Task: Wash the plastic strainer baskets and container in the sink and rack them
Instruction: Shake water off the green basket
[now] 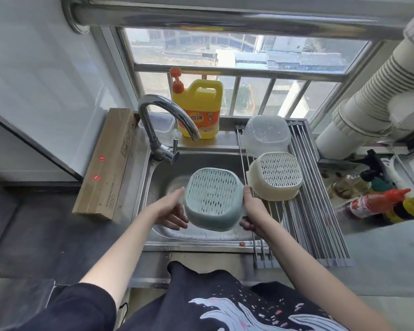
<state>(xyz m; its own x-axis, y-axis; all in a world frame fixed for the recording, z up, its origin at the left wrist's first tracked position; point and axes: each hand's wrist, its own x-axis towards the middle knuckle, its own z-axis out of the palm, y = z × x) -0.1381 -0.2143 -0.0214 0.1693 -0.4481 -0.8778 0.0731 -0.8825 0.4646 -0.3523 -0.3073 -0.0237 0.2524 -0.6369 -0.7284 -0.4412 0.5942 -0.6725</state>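
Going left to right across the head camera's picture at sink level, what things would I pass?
Cardboard box → left hand → green strainer basket → right hand → cream strainer basket on the roll-up rack → sauce bottles.

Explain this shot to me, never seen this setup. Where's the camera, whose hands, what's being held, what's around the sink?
There is no robot here: a person wears one wide-angle camera on the head, looking down at their own arms. The left hand and right hand hold a green strainer basket upside down over the steel sink, one hand on each side. The tap shows no running water. On the roll-up drying rack at the right, a cream strainer basket and a clear container already sit upside down. A yellow dish soap jug stands behind the sink, a cardboard box lies to its left, and sauce bottles lie far right.
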